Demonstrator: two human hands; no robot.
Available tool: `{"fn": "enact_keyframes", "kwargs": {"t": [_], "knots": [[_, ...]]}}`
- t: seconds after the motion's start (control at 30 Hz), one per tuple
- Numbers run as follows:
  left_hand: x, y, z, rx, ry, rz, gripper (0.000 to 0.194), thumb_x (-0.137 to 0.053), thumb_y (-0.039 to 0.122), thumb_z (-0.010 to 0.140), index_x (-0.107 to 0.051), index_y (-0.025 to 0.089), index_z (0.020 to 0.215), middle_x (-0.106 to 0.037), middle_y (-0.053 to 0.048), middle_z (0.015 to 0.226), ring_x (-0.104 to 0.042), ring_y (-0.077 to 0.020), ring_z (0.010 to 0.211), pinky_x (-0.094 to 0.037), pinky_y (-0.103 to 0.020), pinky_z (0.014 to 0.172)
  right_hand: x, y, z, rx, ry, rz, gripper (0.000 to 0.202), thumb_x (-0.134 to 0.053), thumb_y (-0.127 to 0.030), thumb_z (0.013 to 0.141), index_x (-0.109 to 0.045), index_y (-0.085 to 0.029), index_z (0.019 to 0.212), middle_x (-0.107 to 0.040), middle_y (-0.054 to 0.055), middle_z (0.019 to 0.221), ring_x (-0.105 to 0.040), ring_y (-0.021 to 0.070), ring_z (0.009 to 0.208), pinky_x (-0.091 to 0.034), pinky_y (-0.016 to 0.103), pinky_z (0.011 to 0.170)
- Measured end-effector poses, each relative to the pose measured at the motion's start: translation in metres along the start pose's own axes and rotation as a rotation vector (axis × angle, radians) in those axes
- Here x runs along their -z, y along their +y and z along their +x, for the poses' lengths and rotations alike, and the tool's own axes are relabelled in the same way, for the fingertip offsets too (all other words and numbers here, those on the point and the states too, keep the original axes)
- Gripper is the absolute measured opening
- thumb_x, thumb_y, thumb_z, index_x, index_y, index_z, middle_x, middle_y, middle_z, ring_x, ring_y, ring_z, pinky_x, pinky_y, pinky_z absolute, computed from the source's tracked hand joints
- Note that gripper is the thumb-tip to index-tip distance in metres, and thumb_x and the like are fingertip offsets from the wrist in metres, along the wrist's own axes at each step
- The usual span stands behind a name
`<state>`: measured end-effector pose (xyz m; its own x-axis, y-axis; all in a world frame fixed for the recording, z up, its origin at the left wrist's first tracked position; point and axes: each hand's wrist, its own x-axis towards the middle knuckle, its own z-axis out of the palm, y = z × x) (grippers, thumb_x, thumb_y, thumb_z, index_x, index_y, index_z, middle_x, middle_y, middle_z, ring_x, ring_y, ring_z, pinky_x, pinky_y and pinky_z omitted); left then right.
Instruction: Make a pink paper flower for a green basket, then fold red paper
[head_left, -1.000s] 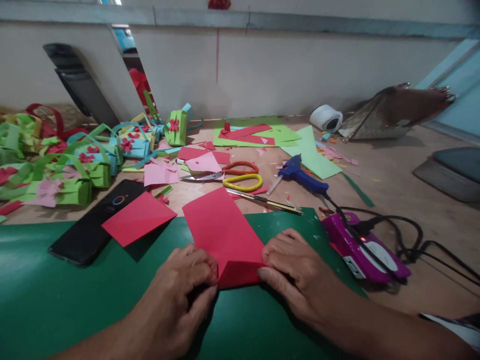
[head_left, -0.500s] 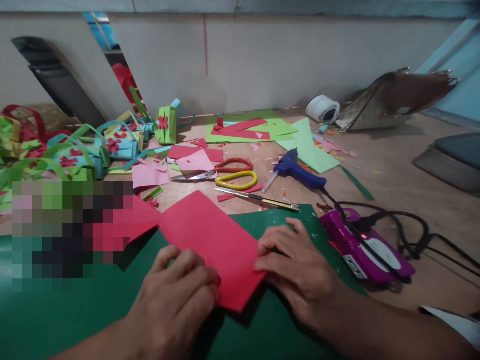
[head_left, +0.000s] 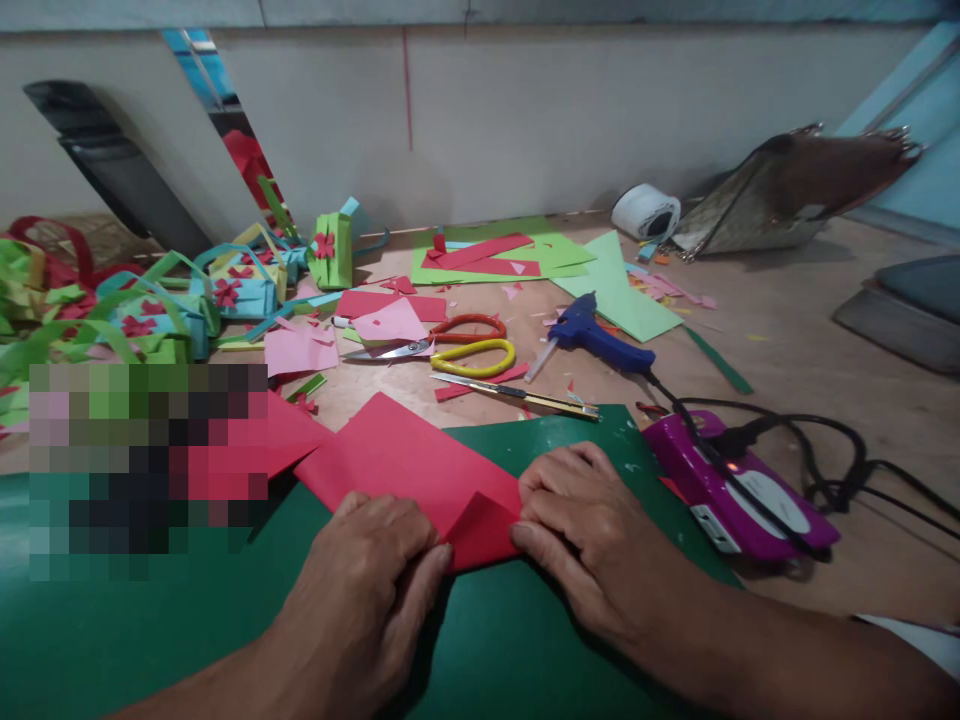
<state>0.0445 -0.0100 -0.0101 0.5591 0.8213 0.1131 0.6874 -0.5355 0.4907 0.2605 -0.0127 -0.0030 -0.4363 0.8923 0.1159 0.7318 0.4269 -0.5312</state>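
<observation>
A sheet of red paper (head_left: 412,450) lies on the green cutting mat (head_left: 187,620), its near corner folded up over itself as a small triangle. My left hand (head_left: 375,570) is closed on the near left edge of the sheet, thumb by the fold. At the right edge, my right hand (head_left: 577,530) pinches the paper between thumb and curled fingers. Another red piece of paper (head_left: 289,440) touches the sheet on the left, partly hidden by a blurred patch. Beyond the sheet lie a craft knife (head_left: 517,395) and scissors (head_left: 469,345) with red and yellow handles.
A blue glue gun (head_left: 600,340) lies right of the scissors, its cord running to a purple power strip (head_left: 742,490). Small paper baskets (head_left: 247,285) crowd the left. Green paper sheets (head_left: 510,255), a white roll (head_left: 645,212) and a handbag (head_left: 795,195) are near the wall.
The near corner of the red paper, flat before, is now turned up and folded over. Both hands have closed in on the fold.
</observation>
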Motion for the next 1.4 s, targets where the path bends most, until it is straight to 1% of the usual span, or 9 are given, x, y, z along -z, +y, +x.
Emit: {"fn": "enact_keyframes", "kwargs": {"t": [0.07, 0.17, 0.3, 0.53, 0.7, 0.83, 1.0, 1.17, 1.4], "knots": [[0.000, 0.000, 0.005, 0.050, -0.002, 0.025, 0.030, -0.040, 0.022, 0.092, -0.046, 0.019, 0.063, -0.053, 0.000, 0.059, -0.046, -0.0144, 0.054, -0.027, -0.029, 0.057, 0.000, 0.000, 0.000, -0.018, 0.010, -0.016, 0.027, -0.050, -0.015, 0.091, -0.049, -0.017, 0.064, -0.051, 0.000, 0.075, -0.043, 0.0164, 0.077, -0.028, 0.038, 0.078], [-0.002, -0.002, 0.009, 0.093, -0.002, 0.069, 0.030, -0.038, 0.024, 0.091, -0.045, 0.019, 0.062, -0.051, 0.000, 0.057, -0.044, -0.0144, 0.051, -0.026, -0.028, 0.054, 0.002, 0.001, -0.001, -0.058, 0.014, -0.008, 0.024, -0.056, -0.018, 0.089, -0.051, -0.017, 0.065, -0.052, 0.001, 0.080, -0.043, 0.0181, 0.080, -0.029, 0.038, 0.078], [-0.002, -0.003, 0.012, 0.087, -0.003, 0.104, 0.031, -0.036, 0.024, 0.091, -0.044, 0.019, 0.061, -0.051, -0.002, 0.061, -0.046, -0.0151, 0.053, -0.028, -0.027, 0.053, 0.004, 0.004, -0.001, -0.080, 0.024, 0.017, 0.020, -0.059, -0.018, 0.087, -0.054, -0.017, 0.067, -0.054, 0.003, 0.084, -0.044, 0.0196, 0.083, -0.030, 0.039, 0.078], [-0.003, -0.007, 0.013, 0.104, -0.015, 0.116, 0.029, -0.034, 0.024, 0.091, -0.044, 0.019, 0.064, -0.050, -0.001, 0.062, -0.048, -0.0147, 0.054, -0.030, -0.026, 0.052, 0.004, 0.009, -0.003, -0.048, 0.080, 0.007, 0.021, -0.050, -0.014, 0.089, -0.055, -0.016, 0.069, -0.055, 0.005, 0.086, -0.046, 0.0203, 0.085, -0.031, 0.040, 0.079], [-0.007, -0.009, 0.013, 0.122, 0.013, 0.122, 0.029, -0.036, 0.026, 0.091, -0.043, 0.019, 0.063, -0.048, 0.000, 0.063, -0.046, -0.0127, 0.054, -0.027, -0.026, 0.051, 0.001, 0.013, -0.003, -0.021, 0.117, -0.032, 0.023, -0.047, -0.014, 0.090, -0.054, -0.016, 0.068, -0.056, 0.006, 0.087, -0.048, 0.0205, 0.086, -0.031, 0.041, 0.079], [-0.007, -0.009, 0.013, 0.130, 0.009, 0.141, 0.029, -0.036, 0.026, 0.091, -0.042, 0.019, 0.063, -0.047, 0.001, 0.062, -0.045, -0.0122, 0.052, -0.026, -0.026, 0.051, 0.002, 0.014, -0.003, -0.010, 0.146, -0.072, 0.023, -0.047, -0.012, 0.087, -0.054, -0.015, 0.066, -0.056, 0.007, 0.086, -0.049, 0.0209, 0.087, -0.031, 0.040, 0.078], [-0.007, -0.009, 0.014, 0.117, 0.027, 0.174, 0.028, -0.037, 0.026, 0.090, -0.042, 0.020, 0.063, -0.048, 0.000, 0.062, -0.046, -0.0128, 0.052, -0.026, -0.026, 0.051, 0.003, 0.013, -0.002, -0.014, 0.149, -0.094, 0.023, -0.046, -0.012, 0.087, -0.054, -0.015, 0.065, -0.057, 0.007, 0.085, -0.051, 0.0208, 0.086, -0.032, 0.040, 0.078], [-0.007, -0.009, 0.017, 0.130, 0.015, 0.210, 0.027, -0.039, 0.025, 0.089, -0.043, 0.020, 0.063, -0.048, 0.001, 0.061, -0.046, -0.0131, 0.051, -0.026, -0.026, 0.051, 0.001, 0.014, -0.001, 0.007, 0.183, -0.117, 0.024, -0.047, -0.011, 0.086, -0.053, -0.014, 0.063, -0.058, 0.008, 0.085, -0.051, 0.0216, 0.087, -0.032, 0.040, 0.078], [-0.007, -0.010, 0.019, 0.135, 0.000, 0.225, 0.028, -0.038, 0.026, 0.089, -0.043, 0.019, 0.062, -0.049, 0.000, 0.062, -0.047, -0.0131, 0.050, -0.025, -0.025, 0.050, 0.000, 0.014, -0.001, 0.030, 0.193, -0.130, 0.026, -0.046, -0.010, 0.087, -0.054, -0.013, 0.062, -0.058, 0.008, 0.085, -0.051, 0.0212, 0.084, -0.033, 0.040, 0.077]]}}
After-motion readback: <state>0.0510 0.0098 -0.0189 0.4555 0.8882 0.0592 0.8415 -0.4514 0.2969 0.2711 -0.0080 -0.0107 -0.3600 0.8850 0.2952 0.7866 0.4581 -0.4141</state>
